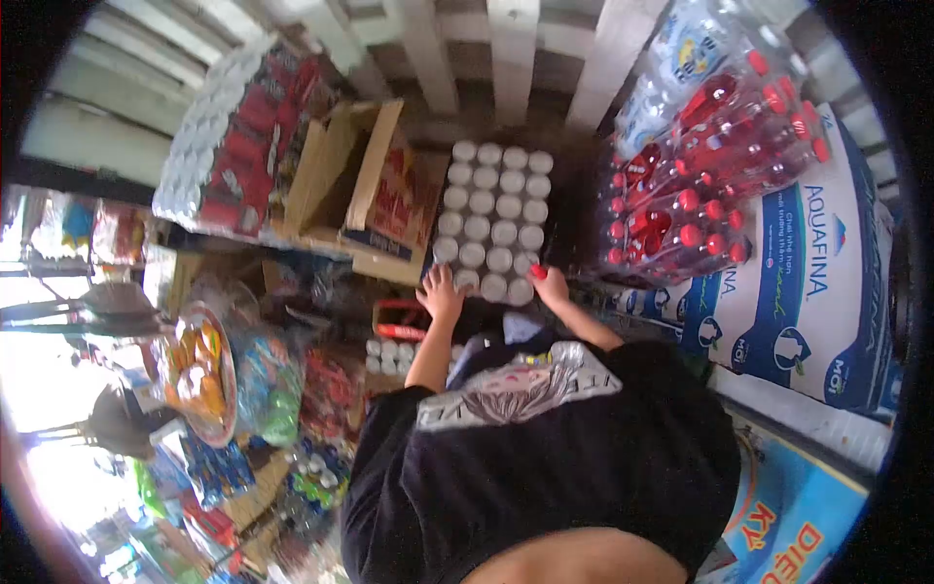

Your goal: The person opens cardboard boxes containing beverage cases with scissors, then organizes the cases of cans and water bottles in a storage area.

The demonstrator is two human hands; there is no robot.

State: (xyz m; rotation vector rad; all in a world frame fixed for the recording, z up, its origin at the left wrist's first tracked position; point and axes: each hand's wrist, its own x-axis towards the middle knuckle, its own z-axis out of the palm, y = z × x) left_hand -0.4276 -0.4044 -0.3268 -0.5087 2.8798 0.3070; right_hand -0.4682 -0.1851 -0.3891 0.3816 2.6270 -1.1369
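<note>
A pack of several cans [496,206] with pale round tops stands in rows in front of me. My left hand [441,294] rests on its near left corner, fingers spread over the can tops and edge. At the near right corner, my right hand [551,288] touches the end cans with its fingers bent. A small red spot shows at those fingertips; what it is I cannot make out. Left of the pack stands an open cardboard carton [336,180] with red printing on its flap.
Shrink-wrapped red cans [243,156] are stacked at the far left. Bottles of red drink [681,219] and Aquafina cartons [808,263] stand on the right. White slats [511,58] line the back. Bagged snacks [272,384] and a round tray [226,389] are at the left.
</note>
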